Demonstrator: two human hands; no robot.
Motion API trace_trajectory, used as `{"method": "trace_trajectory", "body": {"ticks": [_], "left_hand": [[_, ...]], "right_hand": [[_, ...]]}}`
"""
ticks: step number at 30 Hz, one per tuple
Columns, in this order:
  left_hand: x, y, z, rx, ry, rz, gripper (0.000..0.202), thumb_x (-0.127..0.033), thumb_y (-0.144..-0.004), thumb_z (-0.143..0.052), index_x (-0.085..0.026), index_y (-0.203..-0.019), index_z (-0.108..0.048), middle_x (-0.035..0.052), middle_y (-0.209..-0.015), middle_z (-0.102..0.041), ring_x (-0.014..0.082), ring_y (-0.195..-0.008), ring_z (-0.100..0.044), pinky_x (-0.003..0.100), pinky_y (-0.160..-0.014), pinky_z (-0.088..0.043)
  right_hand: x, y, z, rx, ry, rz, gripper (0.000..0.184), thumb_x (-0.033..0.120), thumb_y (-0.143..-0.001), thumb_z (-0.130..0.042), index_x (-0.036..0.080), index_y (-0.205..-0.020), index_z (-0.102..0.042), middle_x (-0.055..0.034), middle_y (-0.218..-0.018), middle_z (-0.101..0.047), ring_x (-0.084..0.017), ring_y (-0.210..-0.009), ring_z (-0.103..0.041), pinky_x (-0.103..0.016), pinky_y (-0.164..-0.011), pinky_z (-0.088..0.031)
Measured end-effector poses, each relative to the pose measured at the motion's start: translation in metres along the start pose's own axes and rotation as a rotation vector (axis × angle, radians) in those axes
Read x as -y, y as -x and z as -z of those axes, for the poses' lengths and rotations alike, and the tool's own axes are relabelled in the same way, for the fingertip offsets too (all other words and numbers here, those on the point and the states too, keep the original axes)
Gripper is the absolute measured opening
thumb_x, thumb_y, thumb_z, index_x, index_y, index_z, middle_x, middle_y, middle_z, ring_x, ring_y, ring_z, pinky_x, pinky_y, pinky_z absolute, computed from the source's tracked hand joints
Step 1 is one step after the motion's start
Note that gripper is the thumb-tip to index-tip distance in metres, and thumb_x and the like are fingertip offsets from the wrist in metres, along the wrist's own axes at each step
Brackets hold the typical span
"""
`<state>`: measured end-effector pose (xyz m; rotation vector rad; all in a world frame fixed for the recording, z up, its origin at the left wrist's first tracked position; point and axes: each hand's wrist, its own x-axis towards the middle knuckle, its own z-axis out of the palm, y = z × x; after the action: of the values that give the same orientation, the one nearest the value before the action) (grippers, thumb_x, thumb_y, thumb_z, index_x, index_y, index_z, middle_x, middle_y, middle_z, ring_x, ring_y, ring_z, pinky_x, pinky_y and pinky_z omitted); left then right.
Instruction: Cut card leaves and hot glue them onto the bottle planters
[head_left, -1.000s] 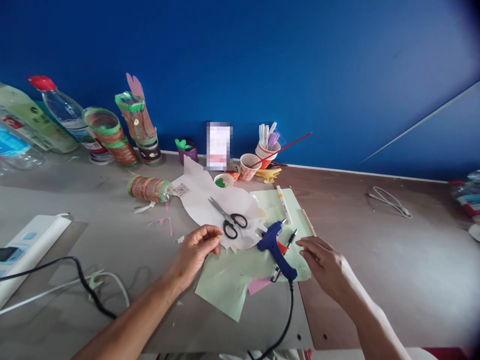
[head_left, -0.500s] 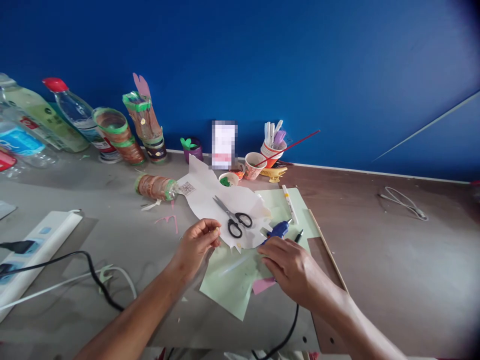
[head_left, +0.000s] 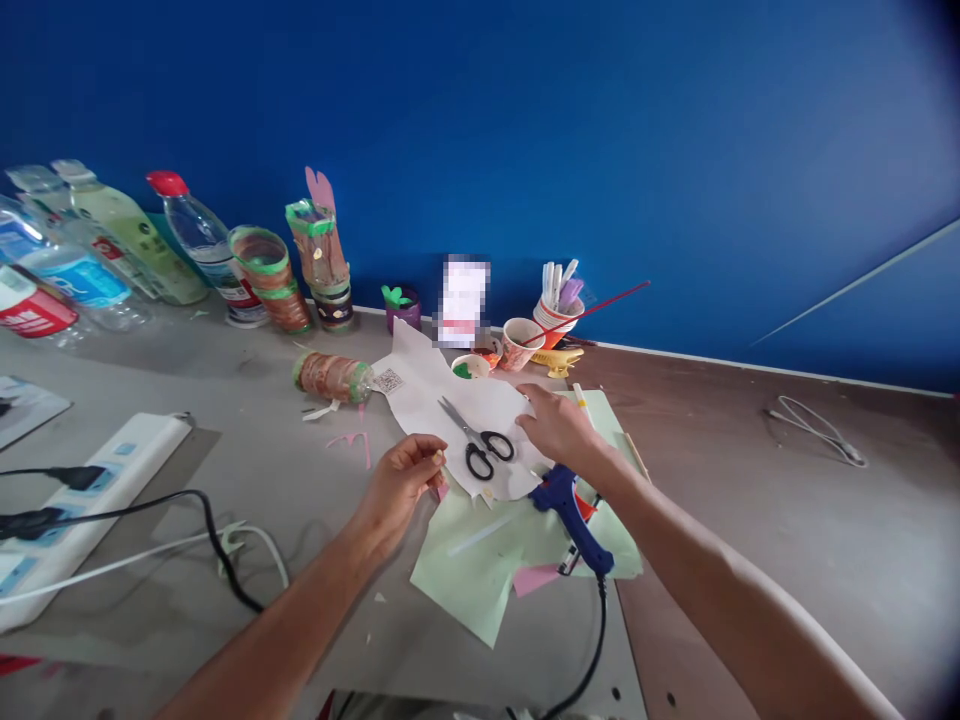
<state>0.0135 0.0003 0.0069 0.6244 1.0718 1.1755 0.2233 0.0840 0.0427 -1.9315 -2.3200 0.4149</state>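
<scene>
My left hand (head_left: 409, 485) is closed in a pinch left of the scissors; a tiny pale bit shows at the fingertips, too small to name. A scrap of pink paper shows just below them. My right hand (head_left: 559, 425) reaches over the right edge of a white paper sheet (head_left: 420, 365), fingers stretched out and slightly apart, with nothing seen in them. Black-handled scissors (head_left: 480, 445) lie on this sheet between my hands. Below my right wrist a blue glue gun (head_left: 574, 515) rests on light green paper (head_left: 469, 570), its cord running toward the front edge.
Behind the sheet stand paper cups (head_left: 521, 345), one with markers, and a yellow claw clip (head_left: 556, 360). A decorated bottle (head_left: 334, 377) lies to the left. Plastic bottles (head_left: 202, 240) line the wall. A power strip (head_left: 112, 500) with cables is at left, a white cable (head_left: 817, 430) at right.
My right hand has moved from the glue gun up and away to the white sheet's right edge, uncovering the gun. My left hand keeps its pinch. The view has shifted slightly left.
</scene>
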Motion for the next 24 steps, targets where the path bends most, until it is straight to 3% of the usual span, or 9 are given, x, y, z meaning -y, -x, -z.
{"method": "trace_trajectory", "body": {"ticks": [5,15,24], "left_hand": [[0.003,0.002,0.001,0.044,-0.014,0.019,0.024,-0.030,-0.066,-0.078,-0.016,-0.080,-0.066,-0.0035,-0.066,-0.055,0.0087,-0.053,-0.052,0.026,-0.056,-0.041],[0.003,0.000,0.001,0.035,-0.026,0.013,0.024,-0.028,-0.062,-0.079,-0.016,-0.079,-0.067,-0.0042,-0.068,-0.056,0.0068,-0.052,-0.051,0.025,-0.057,-0.040],[0.005,-0.001,0.002,0.039,-0.055,0.003,0.023,-0.029,-0.064,-0.077,-0.017,-0.080,-0.067,-0.0042,-0.069,-0.056,0.0068,-0.051,-0.052,0.025,-0.058,-0.042]], "right_hand": [[0.001,-0.011,0.009,-0.053,-0.094,0.105,0.050,0.015,-0.084,-0.053,0.022,-0.133,-0.057,-0.0067,-0.123,-0.069,-0.025,-0.107,-0.064,-0.030,-0.086,-0.048],[-0.010,-0.026,0.005,-0.195,-0.084,0.292,0.044,0.012,-0.082,-0.053,0.022,-0.123,-0.065,-0.0088,-0.114,-0.072,-0.026,-0.103,-0.065,-0.036,-0.090,-0.049],[-0.016,-0.034,0.002,-0.311,-0.035,0.366,0.045,0.011,-0.080,-0.052,0.021,-0.121,-0.065,-0.0103,-0.104,-0.073,-0.029,-0.100,-0.064,-0.043,-0.091,-0.047]]}}
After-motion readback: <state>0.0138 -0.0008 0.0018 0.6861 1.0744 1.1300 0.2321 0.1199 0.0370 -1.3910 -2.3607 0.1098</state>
